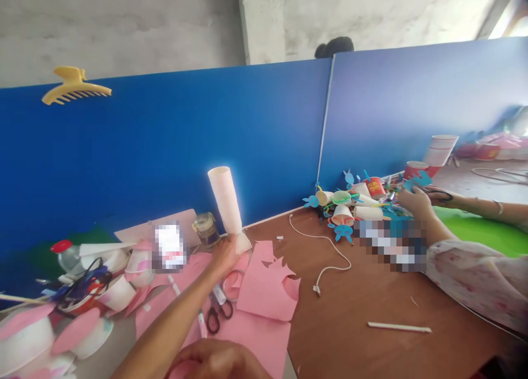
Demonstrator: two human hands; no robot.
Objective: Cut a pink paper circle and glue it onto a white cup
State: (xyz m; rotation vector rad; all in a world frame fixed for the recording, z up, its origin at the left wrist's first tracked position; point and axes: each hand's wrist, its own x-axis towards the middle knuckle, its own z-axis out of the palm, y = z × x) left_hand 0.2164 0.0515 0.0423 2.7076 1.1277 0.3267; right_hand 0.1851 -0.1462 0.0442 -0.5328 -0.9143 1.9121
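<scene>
My left hand [226, 256] reaches forward to the foot of a tall, slightly tilted stack of white paper cups [226, 200]. Its fingers are closed about the flared paper cup [243, 243] at the bottom. Low in the head view, my right hand [223, 359] is curled by a piece of pink paper [187, 369], partly cut off by the frame edge. Between the hands lie black-handled scissors [213, 319], a roll of tape [233, 284] and a white pen [202, 324]. Cut pink paper sheets [268, 291] spread beneath them.
Paper cups with pink tops [82, 335] crowd the left, near a bright phone [170, 246] and a glass jar [205, 229]. A white cable [330, 241] and stick [399, 328] lie on the brown table [330, 340]. At right, another person's hands [416, 200] hold scissors and blue paper.
</scene>
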